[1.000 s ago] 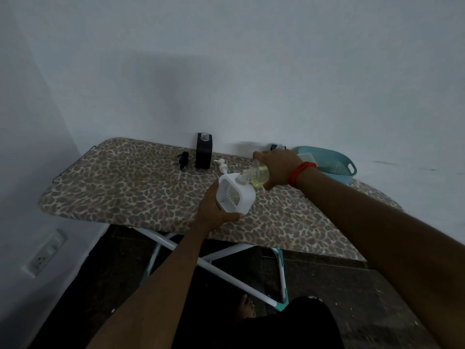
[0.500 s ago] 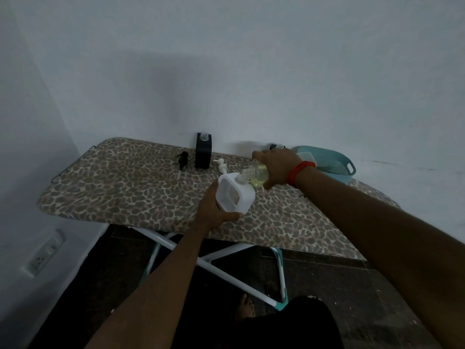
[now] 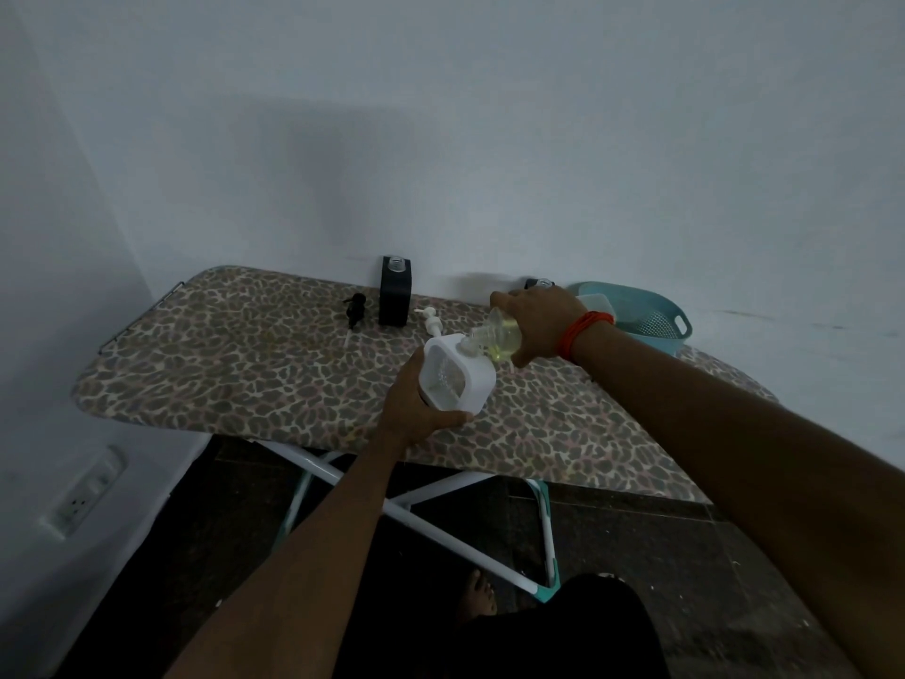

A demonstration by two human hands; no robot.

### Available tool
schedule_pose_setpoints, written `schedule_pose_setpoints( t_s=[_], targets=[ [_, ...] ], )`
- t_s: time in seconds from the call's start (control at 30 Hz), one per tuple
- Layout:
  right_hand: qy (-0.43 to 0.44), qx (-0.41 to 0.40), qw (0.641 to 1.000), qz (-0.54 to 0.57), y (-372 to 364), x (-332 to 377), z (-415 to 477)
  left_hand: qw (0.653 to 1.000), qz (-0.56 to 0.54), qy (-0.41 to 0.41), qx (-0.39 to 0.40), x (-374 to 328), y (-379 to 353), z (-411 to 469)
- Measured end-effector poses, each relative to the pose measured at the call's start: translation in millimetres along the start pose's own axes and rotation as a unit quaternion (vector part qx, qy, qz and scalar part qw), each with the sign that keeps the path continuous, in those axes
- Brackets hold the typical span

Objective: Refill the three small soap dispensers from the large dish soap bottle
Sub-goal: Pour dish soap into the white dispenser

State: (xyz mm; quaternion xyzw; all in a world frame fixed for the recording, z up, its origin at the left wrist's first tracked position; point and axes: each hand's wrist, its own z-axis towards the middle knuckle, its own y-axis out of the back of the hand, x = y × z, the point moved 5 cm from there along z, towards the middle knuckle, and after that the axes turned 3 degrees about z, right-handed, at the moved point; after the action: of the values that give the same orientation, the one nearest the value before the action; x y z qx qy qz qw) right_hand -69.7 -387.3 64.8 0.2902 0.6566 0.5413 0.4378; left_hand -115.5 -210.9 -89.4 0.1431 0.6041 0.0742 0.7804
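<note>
My left hand [image 3: 414, 409] grips a white square soap dispenser [image 3: 458, 379], tilted above the front of the leopard-print ironing board [image 3: 235, 365]. My right hand [image 3: 538, 321] holds the clear dish soap bottle [image 3: 497, 338] with yellow liquid, tipped so its neck meets the dispenser's top opening. A white pump head [image 3: 431, 323] lies on the board just behind the dispenser. A black dispenser [image 3: 395, 297] stands uncapped by the wall, with its black pump [image 3: 353, 310] lying to its left. Another dark dispenser top [image 3: 538, 284] peeks out behind my right hand.
A teal plastic basket [image 3: 651, 316] sits at the board's back right. The wall runs close behind the board. White and teal legs [image 3: 440, 521] cross beneath it. A wall socket [image 3: 85, 497] is low on the left. A bare foot [image 3: 477, 595] shows below.
Both hands, the dispenser and the tipped bottle have stayed almost still; only the view has shifted very slightly.
</note>
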Motion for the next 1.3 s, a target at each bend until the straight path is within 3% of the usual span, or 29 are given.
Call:
schedule_pose_setpoints(
  t_s=[1.3],
  targets=[
    [-0.003, 0.001, 1.0, -0.011, 1.9, 2.8, -1.5, 1.0, 0.004, -0.008, -0.012, 5.0, 0.9, 3.2]
  ],
)
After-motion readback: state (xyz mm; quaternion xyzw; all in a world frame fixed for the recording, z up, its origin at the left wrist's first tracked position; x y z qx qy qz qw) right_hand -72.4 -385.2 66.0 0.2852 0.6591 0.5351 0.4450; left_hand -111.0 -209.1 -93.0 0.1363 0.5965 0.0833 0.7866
